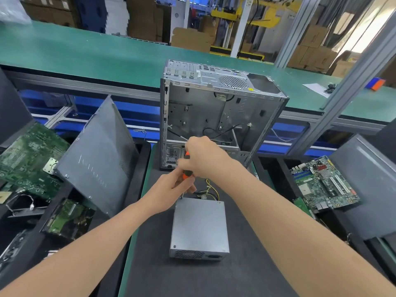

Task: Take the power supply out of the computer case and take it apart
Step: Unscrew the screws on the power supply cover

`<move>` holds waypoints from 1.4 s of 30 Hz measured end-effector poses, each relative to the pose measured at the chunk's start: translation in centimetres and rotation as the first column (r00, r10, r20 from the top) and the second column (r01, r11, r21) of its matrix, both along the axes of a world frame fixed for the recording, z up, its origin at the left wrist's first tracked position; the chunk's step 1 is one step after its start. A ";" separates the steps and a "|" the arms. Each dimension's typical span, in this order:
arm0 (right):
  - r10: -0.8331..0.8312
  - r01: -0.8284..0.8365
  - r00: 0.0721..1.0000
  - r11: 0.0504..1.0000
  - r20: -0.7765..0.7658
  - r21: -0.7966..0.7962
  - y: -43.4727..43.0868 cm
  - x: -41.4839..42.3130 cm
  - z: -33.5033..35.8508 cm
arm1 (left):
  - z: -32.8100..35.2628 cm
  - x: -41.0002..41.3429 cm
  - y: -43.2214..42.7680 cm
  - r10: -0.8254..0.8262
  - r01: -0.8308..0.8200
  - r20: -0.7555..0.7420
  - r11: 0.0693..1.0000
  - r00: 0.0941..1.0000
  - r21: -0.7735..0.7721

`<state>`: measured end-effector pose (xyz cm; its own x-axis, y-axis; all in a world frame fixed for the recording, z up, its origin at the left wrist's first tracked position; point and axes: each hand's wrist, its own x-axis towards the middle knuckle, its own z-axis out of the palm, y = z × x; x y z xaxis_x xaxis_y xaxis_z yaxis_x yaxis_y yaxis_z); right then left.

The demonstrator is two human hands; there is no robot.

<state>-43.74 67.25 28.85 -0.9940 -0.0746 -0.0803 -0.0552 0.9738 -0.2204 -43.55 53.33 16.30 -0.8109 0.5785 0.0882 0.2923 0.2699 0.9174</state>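
The grey power supply (200,227) lies flat on the black mat (162,269), its fan grille toward me and its yellow and black cables (209,192) trailing at the far end. Behind it stands the opened, emptied computer case (214,112). An orange and black screwdriver (187,174) stands upright with its tip at the supply's far left corner. My right hand (203,157) grips the top of the handle. My left hand (171,189) pinches the lower handle and shaft.
A grey side panel (100,159) leans in the bin at left, beside green circuit boards (27,159). Another motherboard (323,185) and a grey panel (368,185) lie at right. A green conveyor belt (85,50) runs behind the case.
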 end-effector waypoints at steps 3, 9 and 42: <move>0.137 -0.136 0.989 0.990 0.047 -0.020 1.0 -0.3 0.6 | -0.2 0.4 0.4 -0.041 0.040 0.022 0.999 0.999 0.033; 0.457 -0.456 0.881 0.889 0.122 -0.040 2.9 -1.3 1.9 | -1.0 0.9 0.6 -0.039 0.037 0.028 0.997 0.999 0.074; 0.643 -0.662 0.747 0.743 0.169 0.100 1.4 -1.5 3.0 | -2.7 2.0 1.3 0.183 -0.203 0.225 0.977 0.957 0.069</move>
